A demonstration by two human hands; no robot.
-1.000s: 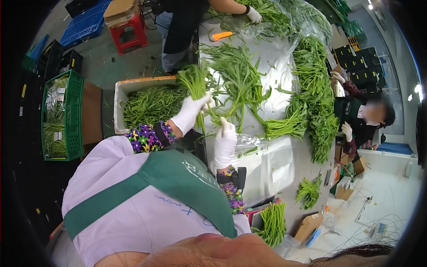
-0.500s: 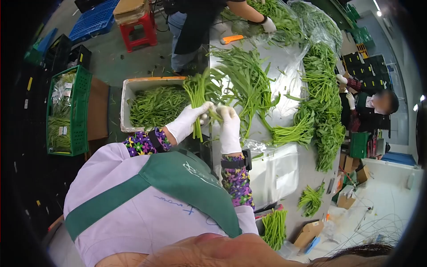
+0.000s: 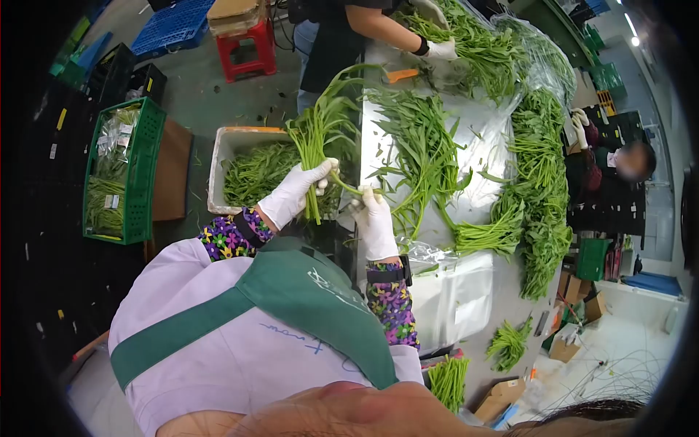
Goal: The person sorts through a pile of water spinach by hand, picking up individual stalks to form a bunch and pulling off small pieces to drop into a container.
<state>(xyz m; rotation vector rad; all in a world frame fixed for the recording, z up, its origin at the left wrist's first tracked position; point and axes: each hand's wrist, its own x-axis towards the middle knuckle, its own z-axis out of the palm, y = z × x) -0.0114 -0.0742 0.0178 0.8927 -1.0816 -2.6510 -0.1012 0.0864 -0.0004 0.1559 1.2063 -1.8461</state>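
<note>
My left hand (image 3: 295, 193), in a white glove, is closed round the stems of a bunch of leafy greens (image 3: 312, 135), leaves upward and cut ends below the fist. A single green stem (image 3: 346, 185) runs from that fist to my right hand (image 3: 374, 220), whose gloved fingers pinch its end. Just past my right hand, a loose pile of greens (image 3: 422, 142) lies on the metal table (image 3: 466, 175). Below and left of the held bunch, a white foam box (image 3: 217, 171) holds more greens.
A co-worker's gloved hands (image 3: 441, 49) handle greens near an orange-handled knife (image 3: 400, 75). Clear plastic bags (image 3: 459, 291) lie by my right forearm. A green crate (image 3: 138, 175) of packed greens and a red stool (image 3: 247, 54) stand left. Another person (image 3: 619, 164) is at right.
My hands have moved apart, and a stem now stretches between them. The bunch in my left hand stands more upright. The co-worker's second hand has come into view at the greens.
</note>
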